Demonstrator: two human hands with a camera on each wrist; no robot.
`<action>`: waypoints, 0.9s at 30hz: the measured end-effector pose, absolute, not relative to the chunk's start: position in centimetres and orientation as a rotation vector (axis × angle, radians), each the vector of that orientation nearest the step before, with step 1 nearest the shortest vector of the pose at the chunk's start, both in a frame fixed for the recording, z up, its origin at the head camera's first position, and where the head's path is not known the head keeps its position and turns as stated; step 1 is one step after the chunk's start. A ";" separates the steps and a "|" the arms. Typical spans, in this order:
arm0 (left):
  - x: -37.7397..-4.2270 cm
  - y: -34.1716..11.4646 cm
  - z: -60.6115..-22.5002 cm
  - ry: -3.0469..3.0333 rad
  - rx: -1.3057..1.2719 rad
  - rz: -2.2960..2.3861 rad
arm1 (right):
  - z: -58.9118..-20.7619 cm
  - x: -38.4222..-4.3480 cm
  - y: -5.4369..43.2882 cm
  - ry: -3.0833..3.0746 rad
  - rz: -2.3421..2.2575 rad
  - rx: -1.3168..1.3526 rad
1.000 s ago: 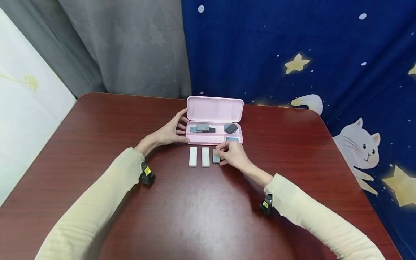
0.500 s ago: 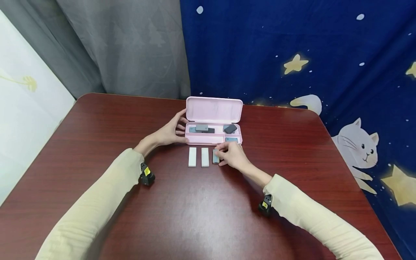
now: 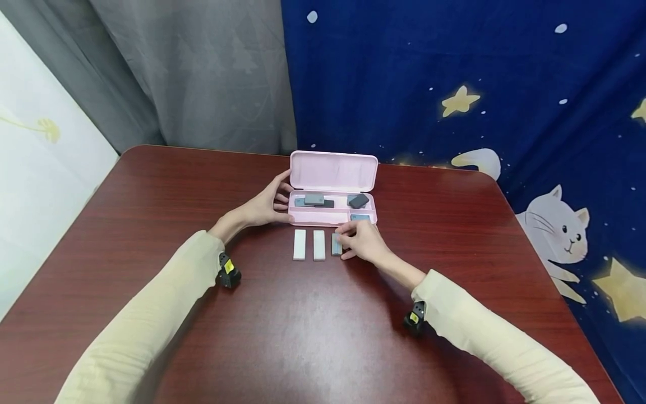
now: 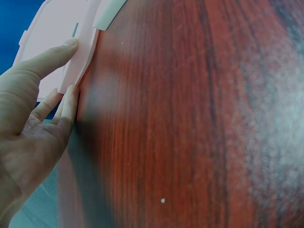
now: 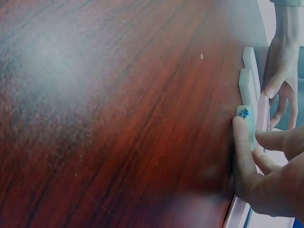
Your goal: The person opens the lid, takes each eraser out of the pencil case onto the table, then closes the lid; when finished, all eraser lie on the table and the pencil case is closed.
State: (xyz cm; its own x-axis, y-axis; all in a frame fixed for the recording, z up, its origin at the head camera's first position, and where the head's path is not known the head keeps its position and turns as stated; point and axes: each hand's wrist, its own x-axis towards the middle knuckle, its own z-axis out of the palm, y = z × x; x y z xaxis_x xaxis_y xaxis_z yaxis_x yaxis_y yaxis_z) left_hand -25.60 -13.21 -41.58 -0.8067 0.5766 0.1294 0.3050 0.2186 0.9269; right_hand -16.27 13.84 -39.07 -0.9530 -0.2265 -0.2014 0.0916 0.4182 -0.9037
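A pink pencil case (image 3: 333,171) lies with its lid up near the table's far edge. My left hand (image 3: 259,207) rests against its left end, fingers spread; in the left wrist view the thumb (image 4: 59,54) lies over the rim and other fingers touch the side. In front of the case, two white erasers (image 3: 299,245) (image 3: 319,246) stand side by side. Right of them, my right hand (image 3: 364,241) pinches a grey-blue eraser (image 3: 336,245) on the table. The right wrist view shows blue marking on that eraser's end (image 5: 244,113); the fingers partly cover it.
Several grey and dark erasers (image 3: 314,199) lie in the case's back compartment, and a blue-grey one (image 3: 360,217) in the front right compartment. The brown table (image 3: 303,325) extends toward me. Grey (image 3: 202,78) and blue curtains (image 3: 378,84) hang behind it.
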 end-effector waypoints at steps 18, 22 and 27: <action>-25.6 -13.1 -41.4 2.270 0.859 1.600 | -37.1 -20.7 13.6 2.656 -1.433 -0.202; -25.5 -13.0 -41.3 2.267 0.848 1.605 | -37.1 -22.2 13.0 2.717 -1.357 -0.261; -25.4 -13.0 -41.3 2.268 0.849 1.606 | -37.1 -24.0 11.9 2.758 -1.248 -0.340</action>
State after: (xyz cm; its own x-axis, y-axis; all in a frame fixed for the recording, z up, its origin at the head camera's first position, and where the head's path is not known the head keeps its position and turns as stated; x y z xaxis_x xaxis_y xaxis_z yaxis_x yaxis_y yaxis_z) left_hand -25.37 -13.05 -41.29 -0.8038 0.5791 0.1361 0.3207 0.2292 0.9190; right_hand -23.96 11.89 -37.08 -0.9706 -0.2405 0.0050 -0.1625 0.6403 -0.7507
